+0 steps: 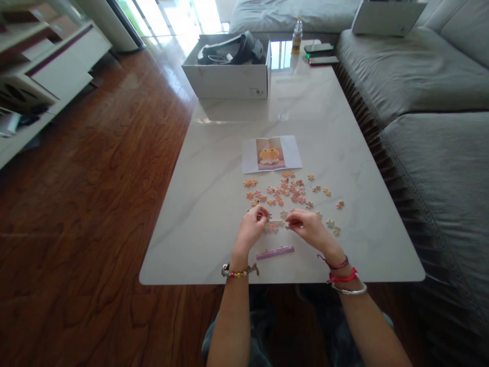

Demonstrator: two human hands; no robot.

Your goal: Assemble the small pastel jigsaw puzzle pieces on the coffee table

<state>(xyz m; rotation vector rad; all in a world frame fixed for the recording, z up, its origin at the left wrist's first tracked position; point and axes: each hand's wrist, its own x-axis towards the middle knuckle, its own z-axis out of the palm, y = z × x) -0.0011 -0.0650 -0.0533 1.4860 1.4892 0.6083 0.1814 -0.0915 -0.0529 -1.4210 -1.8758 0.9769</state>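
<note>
My left hand (252, 227) is curled over the table, thumb and fingers closed together; what they hold, if anything, is hidden. Across from it my right hand (310, 228) pinches a small pale puzzle piece (287, 226) at its fingertips. Between the two hands lies a small cluster of pinkish puzzle pieces (272, 228). Nearer to me is a joined purple puzzle strip (275, 253), apart from both hands. Loose orange and pink puzzle pieces (294, 191) are scattered just beyond my fingers. A folded sheet with a printed picture (269, 154) lies past them.
The white marble-patterned table (198, 214) carries an open white box (233, 81) with a dark headset (233, 49) in it. Behind stand a bottle (297, 36) and two phones (323, 60). A grey sofa (439, 153) runs along the right side; wooden floor (95, 204) lies left.
</note>
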